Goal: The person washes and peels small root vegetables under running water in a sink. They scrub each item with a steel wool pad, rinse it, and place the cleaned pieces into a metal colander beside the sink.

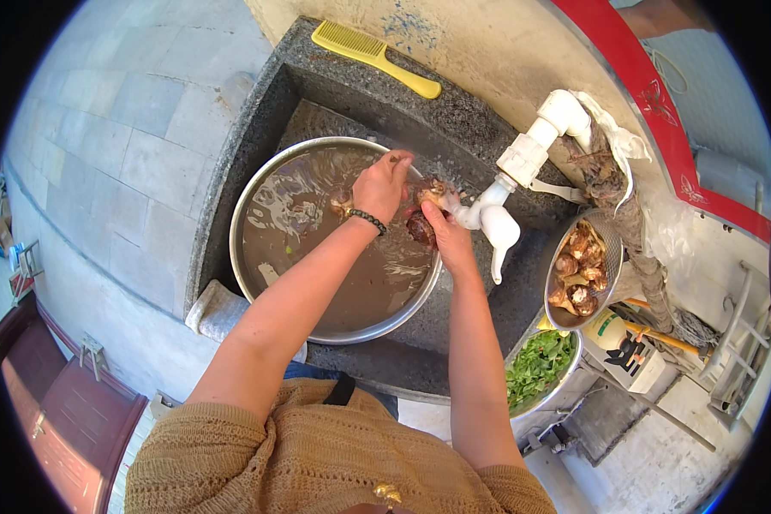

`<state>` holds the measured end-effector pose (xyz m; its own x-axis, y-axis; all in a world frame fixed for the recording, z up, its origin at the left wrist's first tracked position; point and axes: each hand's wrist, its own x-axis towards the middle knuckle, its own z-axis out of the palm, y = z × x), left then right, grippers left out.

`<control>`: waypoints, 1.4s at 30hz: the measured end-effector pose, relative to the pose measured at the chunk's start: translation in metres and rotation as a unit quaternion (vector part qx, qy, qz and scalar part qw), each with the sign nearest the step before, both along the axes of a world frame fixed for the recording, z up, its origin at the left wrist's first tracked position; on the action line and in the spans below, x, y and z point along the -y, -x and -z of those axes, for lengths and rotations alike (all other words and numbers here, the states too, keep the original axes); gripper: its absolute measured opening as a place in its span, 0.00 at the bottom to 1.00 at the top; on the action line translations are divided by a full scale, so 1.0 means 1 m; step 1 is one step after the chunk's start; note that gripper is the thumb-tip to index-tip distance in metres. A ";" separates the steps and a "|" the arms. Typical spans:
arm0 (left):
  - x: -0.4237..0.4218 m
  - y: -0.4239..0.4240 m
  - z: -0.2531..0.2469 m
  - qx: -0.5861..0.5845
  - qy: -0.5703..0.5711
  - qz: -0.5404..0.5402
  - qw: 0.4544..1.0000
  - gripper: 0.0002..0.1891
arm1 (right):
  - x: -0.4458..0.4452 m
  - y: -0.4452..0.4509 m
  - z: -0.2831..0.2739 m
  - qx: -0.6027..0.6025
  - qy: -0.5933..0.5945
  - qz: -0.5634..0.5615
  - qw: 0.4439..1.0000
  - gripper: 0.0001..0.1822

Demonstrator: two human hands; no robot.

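Observation:
Brownish muddy water (353, 283) fills a round metal basin (239, 212) inside a stone sink (215, 199). Over the basin's right side, my right hand (451, 234) holds a knobbly brown root vegetable (422, 230), which looks like a taro corm. Water runs from the white plastic tap (501, 228) onto its paler upper end. Close by on the left is my left hand (382, 186), fingers curled and a beaded bracelet at the wrist. Whether those fingers pinch a small scrap is unclear. Another pale root piece (342, 204) shows in the water beside my left wrist.
A yellow comb (376, 58) lies on the sink's back ledge. Right of the tap, a perforated metal colander (610, 250) holds several brown roots. Below it sits a metal bowl (577, 360) of green leaves (540, 366). The white pipe (543, 132) juts over the sink.

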<state>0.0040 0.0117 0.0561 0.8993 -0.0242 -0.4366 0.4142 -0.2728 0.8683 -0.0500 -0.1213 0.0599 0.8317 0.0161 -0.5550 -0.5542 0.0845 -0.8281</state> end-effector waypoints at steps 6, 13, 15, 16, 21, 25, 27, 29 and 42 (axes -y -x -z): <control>-0.007 0.003 -0.003 0.106 0.128 0.128 0.978 0.11 | -0.002 -0.013 -0.019 0.089 0.053 -0.030 0.994 0.26; -0.009 -0.005 -0.002 0.115 0.197 0.079 0.970 0.03 | 0.000 -0.018 -0.022 0.110 0.041 -0.103 0.988 0.29; -0.007 -0.005 -0.001 0.179 0.108 0.084 0.974 0.02 | -0.001 -0.020 -0.025 0.103 0.063 -0.127 0.985 0.30; -0.006 -0.006 0.000 0.210 0.063 0.086 0.972 0.02 | -0.003 -0.019 -0.027 0.096 0.044 -0.112 0.988 0.30; -0.015 -0.006 0.032 0.191 -0.084 -0.001 0.978 0.05 | -0.012 -0.018 -0.034 0.121 0.016 -0.083 0.989 0.29; -0.017 -0.008 0.013 -0.003 0.056 0.054 0.997 0.12 | -0.002 -0.019 -0.029 0.116 0.031 -0.076 0.990 0.30; -0.013 -0.002 -0.003 -0.056 0.136 0.076 0.986 0.15 | -0.002 -0.018 -0.029 0.114 0.001 -0.058 0.992 0.29; -0.007 0.004 -0.012 0.022 0.054 0.114 0.992 0.17 | -0.006 -0.017 -0.028 0.088 -0.024 -0.042 0.995 0.28; -0.006 -0.013 0.011 0.131 -0.095 0.073 0.984 0.10 | -0.005 -0.014 -0.025 0.102 -0.055 -0.032 0.993 0.27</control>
<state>0.0172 0.0182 0.0453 0.9747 -0.1024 -0.1987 0.1263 -0.4807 0.8677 -0.0357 -0.1161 0.0849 0.9218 0.1238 -0.3673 -0.3833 0.1497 -0.9114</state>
